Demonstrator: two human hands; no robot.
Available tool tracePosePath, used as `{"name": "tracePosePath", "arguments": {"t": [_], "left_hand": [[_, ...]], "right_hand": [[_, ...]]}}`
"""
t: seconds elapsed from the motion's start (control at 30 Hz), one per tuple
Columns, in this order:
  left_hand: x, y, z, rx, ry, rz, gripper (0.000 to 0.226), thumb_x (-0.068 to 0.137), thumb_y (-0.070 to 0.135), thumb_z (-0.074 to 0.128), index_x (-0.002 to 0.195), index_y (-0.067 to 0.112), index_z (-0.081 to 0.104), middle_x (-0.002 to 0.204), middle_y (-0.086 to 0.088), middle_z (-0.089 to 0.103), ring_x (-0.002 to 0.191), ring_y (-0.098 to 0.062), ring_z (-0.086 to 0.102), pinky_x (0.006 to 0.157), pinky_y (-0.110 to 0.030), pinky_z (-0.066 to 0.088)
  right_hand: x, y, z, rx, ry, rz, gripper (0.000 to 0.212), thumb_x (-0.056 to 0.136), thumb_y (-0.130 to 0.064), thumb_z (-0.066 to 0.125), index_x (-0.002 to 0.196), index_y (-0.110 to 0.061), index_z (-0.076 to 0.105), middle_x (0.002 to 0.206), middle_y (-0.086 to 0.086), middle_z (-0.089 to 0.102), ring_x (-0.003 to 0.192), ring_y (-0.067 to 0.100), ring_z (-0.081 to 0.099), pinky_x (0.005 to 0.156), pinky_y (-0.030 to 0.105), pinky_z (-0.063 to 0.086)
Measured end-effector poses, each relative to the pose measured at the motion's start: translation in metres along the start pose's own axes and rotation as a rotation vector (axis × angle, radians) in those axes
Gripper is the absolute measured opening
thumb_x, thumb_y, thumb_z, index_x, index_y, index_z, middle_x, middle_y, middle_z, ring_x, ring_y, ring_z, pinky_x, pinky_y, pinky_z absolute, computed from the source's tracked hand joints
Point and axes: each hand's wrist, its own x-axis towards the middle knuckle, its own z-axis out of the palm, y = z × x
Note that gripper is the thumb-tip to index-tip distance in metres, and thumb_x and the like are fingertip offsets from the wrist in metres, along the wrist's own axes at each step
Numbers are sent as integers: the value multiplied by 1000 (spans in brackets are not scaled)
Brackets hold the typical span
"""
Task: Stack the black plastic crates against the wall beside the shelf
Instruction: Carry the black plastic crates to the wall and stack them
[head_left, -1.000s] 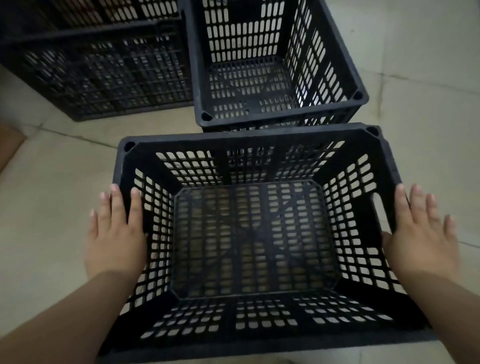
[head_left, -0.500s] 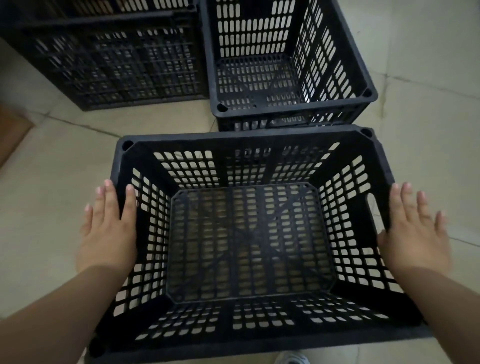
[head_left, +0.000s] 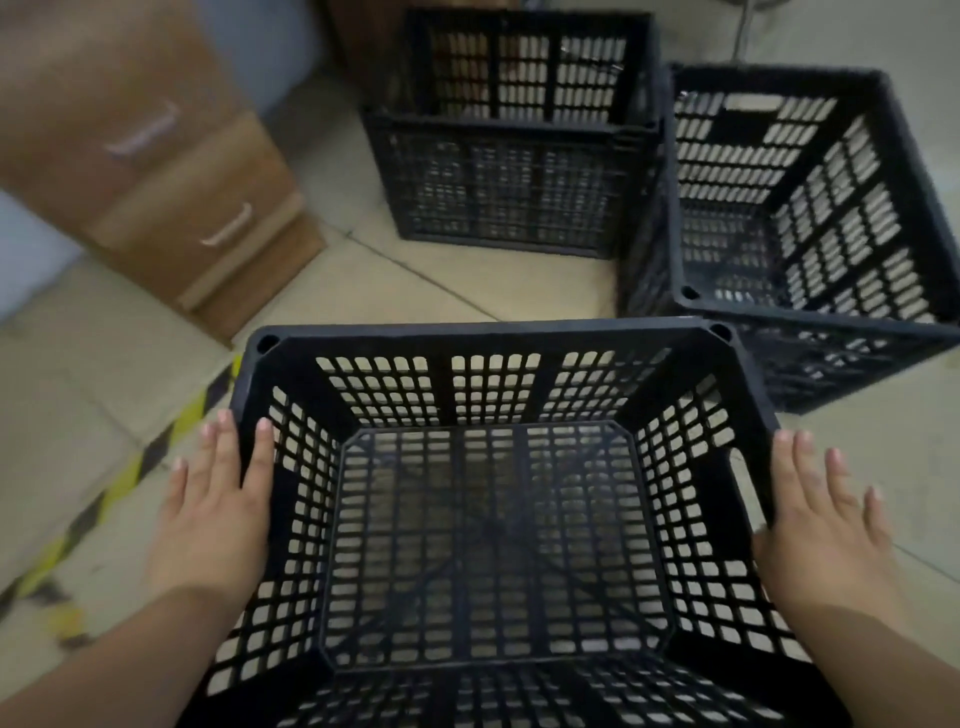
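Observation:
An empty black perforated crate (head_left: 488, 332) fills the lower middle of the head view, open side up. My left hand (head_left: 213, 514) presses flat against its left wall, thumb hooked over the rim. My right hand (head_left: 826, 525) presses flat against its right wall, beside the handle slot. Both palms clamp the crate between them. Ahead stand two more black crates: one (head_left: 509, 130) at the top centre, which looks like two stacked, and one (head_left: 810, 312) at the right, open side up.
A brown wooden drawer cabinet (head_left: 171, 187) with metal handles stands at the upper left. Yellow-and-black hazard tape (head_left: 130, 467) runs diagonally across the beige tiled floor (head_left: 457, 280) on the left. A thin metal leg (head_left: 743, 26) shows at the top right.
The view has swung up and left: the two far crates now sit further away and to the right, and the cabinet and hazard tape have come into view. The held crate looks raised; my hands keep their grip.

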Motion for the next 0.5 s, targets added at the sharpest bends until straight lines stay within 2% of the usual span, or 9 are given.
{"name": "tracePosePath", "arguments": {"t": [0.1, 0.2, 0.37, 0.43, 0.5], "left_hand": [[-17, -63, -13, 4, 31, -92, 90, 82, -4, 45, 142, 16, -18, 149, -12, -24, 142, -27, -13, 114, -41, -6], [-39, -122, -25, 5, 16, -187, 89, 83, -4, 43, 140, 16, -23, 152, -15, -22, 142, -25, -16, 114, -40, -5], [-80, -212, -41, -13, -8, -353, 92, 86, -3, 44, 137, 18, -30, 142, -12, -35, 132, -20, -30, 111, -39, -12], [-95, -245, -47, -9, -38, -418, 97, 85, -5, 44, 131, 19, -38, 141, -13, -38, 131, -21, -33, 111, -40, -13], [-110, -280, -51, -6, -43, -474, 98, 85, -5, 45, 132, 20, -37, 141, -12, -39, 131, -21, -34, 112, -40, -11]], "right_hand": [[-12, -58, -13, -3, 7, -95, 91, 89, -16, 42, 133, -26, -37, 141, -9, -36, 133, 12, -29, 113, 39, -12], [-23, -118, -25, 19, 28, -194, 91, 87, -15, 44, 133, -27, -34, 143, -9, -32, 133, 11, -28, 115, 39, -10], [-45, -216, -42, 12, 59, -348, 92, 85, -12, 46, 140, -27, -25, 147, -11, -23, 143, 15, -16, 115, 38, -10], [-55, -254, -50, -18, 65, -401, 91, 85, -13, 47, 144, -25, -21, 147, -11, -23, 143, 16, -15, 114, 39, -10], [-68, -294, -61, -49, 68, -463, 90, 87, -16, 47, 144, -25, -22, 146, -11, -26, 143, 16, -17, 115, 39, -9]]}}
